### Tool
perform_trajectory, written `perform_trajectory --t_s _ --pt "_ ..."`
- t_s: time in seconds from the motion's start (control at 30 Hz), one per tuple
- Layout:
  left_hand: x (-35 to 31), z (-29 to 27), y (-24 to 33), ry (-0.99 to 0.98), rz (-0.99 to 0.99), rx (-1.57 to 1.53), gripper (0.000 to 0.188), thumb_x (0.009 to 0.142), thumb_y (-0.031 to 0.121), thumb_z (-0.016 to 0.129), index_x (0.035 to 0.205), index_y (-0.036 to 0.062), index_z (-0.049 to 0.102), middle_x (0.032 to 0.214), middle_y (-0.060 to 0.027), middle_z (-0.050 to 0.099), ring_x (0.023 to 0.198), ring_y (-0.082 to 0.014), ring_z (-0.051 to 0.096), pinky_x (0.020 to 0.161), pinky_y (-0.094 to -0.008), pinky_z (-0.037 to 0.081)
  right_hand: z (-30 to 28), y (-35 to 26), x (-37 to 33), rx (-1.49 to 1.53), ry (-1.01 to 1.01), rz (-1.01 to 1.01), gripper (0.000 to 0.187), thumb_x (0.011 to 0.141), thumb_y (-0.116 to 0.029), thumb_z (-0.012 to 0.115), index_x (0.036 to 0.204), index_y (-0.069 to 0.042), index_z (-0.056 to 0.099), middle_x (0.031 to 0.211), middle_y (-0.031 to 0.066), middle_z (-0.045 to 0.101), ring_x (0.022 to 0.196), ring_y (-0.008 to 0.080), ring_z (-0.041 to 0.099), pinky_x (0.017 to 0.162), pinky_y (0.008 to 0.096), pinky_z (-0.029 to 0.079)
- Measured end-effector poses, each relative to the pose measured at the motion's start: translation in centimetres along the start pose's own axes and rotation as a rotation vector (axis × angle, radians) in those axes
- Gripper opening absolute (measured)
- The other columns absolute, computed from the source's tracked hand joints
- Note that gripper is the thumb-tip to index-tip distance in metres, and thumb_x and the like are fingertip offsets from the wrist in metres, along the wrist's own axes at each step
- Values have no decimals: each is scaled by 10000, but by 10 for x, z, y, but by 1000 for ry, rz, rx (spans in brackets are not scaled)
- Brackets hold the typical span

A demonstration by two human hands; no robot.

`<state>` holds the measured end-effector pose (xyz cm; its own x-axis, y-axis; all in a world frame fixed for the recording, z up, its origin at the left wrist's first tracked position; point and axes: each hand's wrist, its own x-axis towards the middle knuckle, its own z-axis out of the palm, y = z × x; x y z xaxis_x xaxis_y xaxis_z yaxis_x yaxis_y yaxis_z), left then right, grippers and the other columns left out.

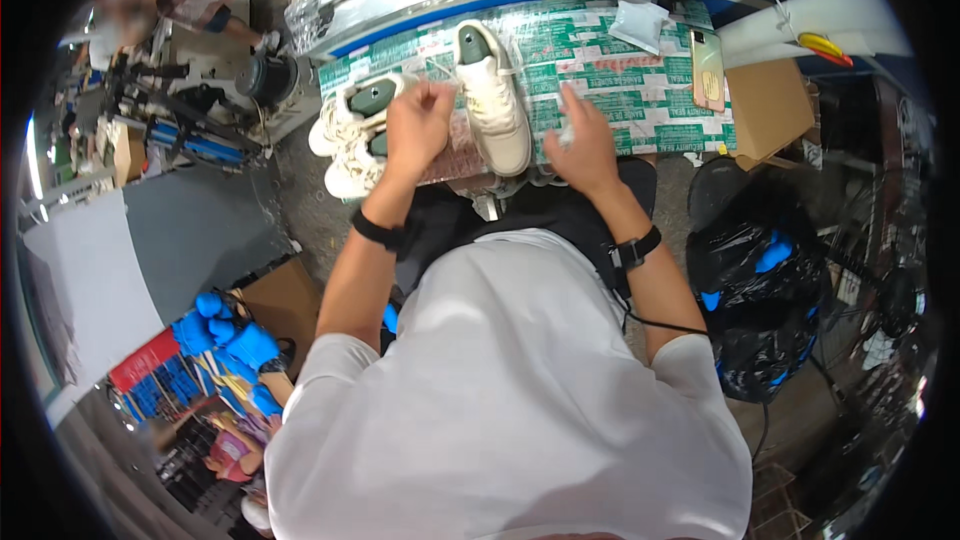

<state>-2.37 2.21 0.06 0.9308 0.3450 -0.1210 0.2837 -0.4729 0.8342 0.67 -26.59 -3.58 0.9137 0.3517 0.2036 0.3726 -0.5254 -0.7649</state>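
Cream shoe (498, 120) upright on taped tabletop (550, 40)

Green-and-white tape (650, 105) covers it at twelve o'clock; a black plastic bag (745, 265) sits at three. The shoe stands at half past two from the left hand (418, 128), fingers curled, cannot tell if pinching, and at ten from the right hand (588, 148), fingers spread.

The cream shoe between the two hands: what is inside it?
Inside the cream shoe, a dark green lining shows at the heel; its upper covers the rest, which cannot be seen.
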Motion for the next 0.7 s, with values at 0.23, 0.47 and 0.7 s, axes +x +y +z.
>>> perform_trajectory --t_s 0.23,0.47,0.7 --pt "82 -5 27 -281 461 177 548 981 319 846 1497 194 706 1720 -208 470 1541 -372 518 1227 -472 455 26 -68 27 -223 -93 -433 710 817 -175 745 1474 49 600 1176 184 653 1125 389 631 1024 502 488" --pt "89 -8 27 -396 403 185 485 939 378 884 1393 235 790 1674 -174 540 1494 -380 564 1189 -466 495 25 -83 39 -354 -267 -371 696 819 -174 733 1462 66 621 1126 172 668 1089 385 656 997 511 508" --pt "96 -3 20 -350 462 221 496 906 421 905 1359 244 809 1639 -163 579 1442 -366 605 1153 -474 526 13 -88 27 613 -468 198 593 871 -172 737 1421 46 686 1149 201 732 1067 351 712 969 411 569"
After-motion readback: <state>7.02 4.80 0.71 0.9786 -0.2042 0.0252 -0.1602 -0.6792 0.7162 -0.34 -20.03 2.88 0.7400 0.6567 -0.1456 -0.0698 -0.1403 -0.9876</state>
